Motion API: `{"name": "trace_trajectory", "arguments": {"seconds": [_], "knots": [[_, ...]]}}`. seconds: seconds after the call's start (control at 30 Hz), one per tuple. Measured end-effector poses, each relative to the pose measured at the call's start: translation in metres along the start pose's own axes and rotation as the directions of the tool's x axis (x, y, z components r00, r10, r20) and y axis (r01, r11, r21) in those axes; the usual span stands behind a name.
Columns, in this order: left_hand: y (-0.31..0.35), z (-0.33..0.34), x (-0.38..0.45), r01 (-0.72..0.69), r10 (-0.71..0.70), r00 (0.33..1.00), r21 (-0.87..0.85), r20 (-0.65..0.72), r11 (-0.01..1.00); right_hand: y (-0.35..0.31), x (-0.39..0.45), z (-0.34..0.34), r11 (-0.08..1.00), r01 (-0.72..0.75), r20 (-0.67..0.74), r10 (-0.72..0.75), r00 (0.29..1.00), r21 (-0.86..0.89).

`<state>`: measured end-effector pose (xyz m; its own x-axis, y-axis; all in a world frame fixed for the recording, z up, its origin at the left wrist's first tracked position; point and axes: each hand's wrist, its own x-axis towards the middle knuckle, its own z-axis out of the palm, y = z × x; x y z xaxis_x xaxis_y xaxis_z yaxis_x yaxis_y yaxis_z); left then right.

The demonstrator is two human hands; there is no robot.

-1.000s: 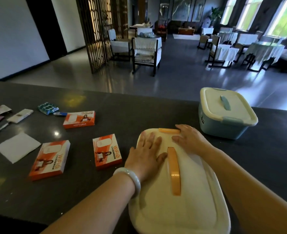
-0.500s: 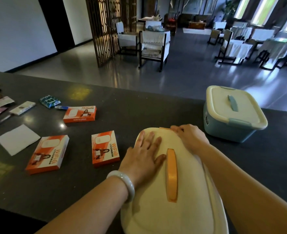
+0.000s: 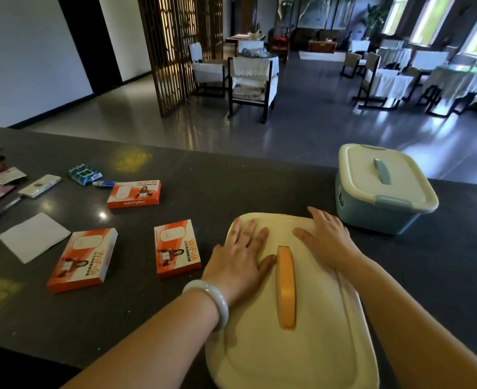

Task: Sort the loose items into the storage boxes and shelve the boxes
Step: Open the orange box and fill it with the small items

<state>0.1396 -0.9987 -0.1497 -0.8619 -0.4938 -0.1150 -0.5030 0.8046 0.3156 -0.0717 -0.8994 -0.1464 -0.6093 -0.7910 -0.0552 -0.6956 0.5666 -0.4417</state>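
A cream storage box lid [image 3: 302, 349] with an orange handle [image 3: 286, 284] fills the near middle of the dark counter. My left hand [image 3: 241, 256] lies flat on the lid left of the handle, fingers spread. My right hand [image 3: 326, 237] rests flat on the lid's far right part. A blue storage box [image 3: 377, 209] with a closed cream lid stands at the far right. Three orange WiFi cartons lie to the left: one far [image 3: 134, 194], one near-left [image 3: 83, 259], one beside the lid [image 3: 176, 247].
Small loose items lie at the far left: a green packet [image 3: 84, 173], a blue pen [image 3: 104, 183], a white slim box [image 3: 39, 185], a white paper sheet [image 3: 33, 236] and cards. Beyond the counter edge [image 3: 231, 157] are chairs and tables on a grey floor.
My right hand has left the lid's far edge and orange clip and now lies flat on top, slightly nearer. My left hand stays pressed on the lid.
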Motion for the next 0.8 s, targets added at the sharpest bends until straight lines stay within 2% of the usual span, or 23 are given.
{"name": "trace_trajectory", "arguments": {"seconds": [0.17, 0.27, 0.33, 0.43, 0.57, 0.67, 0.8], "knots": [[-0.002, 0.005, 0.002, -0.015, 0.016, 0.999, 0.02, -0.03, 1.0, 0.019, -0.081, 0.004, 0.966, -0.171, -0.008, 0.176, 0.984, 0.193], [-0.003, 0.002, 0.004, -0.032, 0.032, 0.999, -0.001, -0.028, 0.999, 0.022, -0.121, 0.014, 0.914, -0.331, 0.078, 0.322, 0.944, 0.236], [-0.003, -0.003, -0.001, -0.036, 0.029, 0.997, -0.084, -0.074, 0.996, 0.02, -0.14, 0.02, 0.869, -0.395, 0.112, 0.379, 0.918, 0.298], [-0.007, -0.002, -0.023, -0.003, -0.052, 0.984, -0.307, -0.171, 0.952, 0.013, -0.158, 0.026, 0.823, -0.408, 0.077, 0.413, 0.907, 0.395], [-0.013, 0.013, -0.065, 0.148, -0.222, 0.974, -0.61, -0.047, 0.778, 0.004, -0.169, 0.031, 0.822, -0.405, 0.009, 0.438, 0.899, 0.401], [-0.013, 0.022, -0.081, 0.18, -0.223, 0.974, -0.701, 0.031, 0.69, 0.001, -0.172, 0.031, 0.815, -0.377, -0.039, 0.437, 0.899, 0.441], [-0.008, 0.025, -0.086, 0.157, -0.225, 0.974, -0.764, 0.016, 0.626, 0.002, -0.172, 0.032, 0.817, -0.357, -0.053, 0.424, 0.904, 0.452]]}}
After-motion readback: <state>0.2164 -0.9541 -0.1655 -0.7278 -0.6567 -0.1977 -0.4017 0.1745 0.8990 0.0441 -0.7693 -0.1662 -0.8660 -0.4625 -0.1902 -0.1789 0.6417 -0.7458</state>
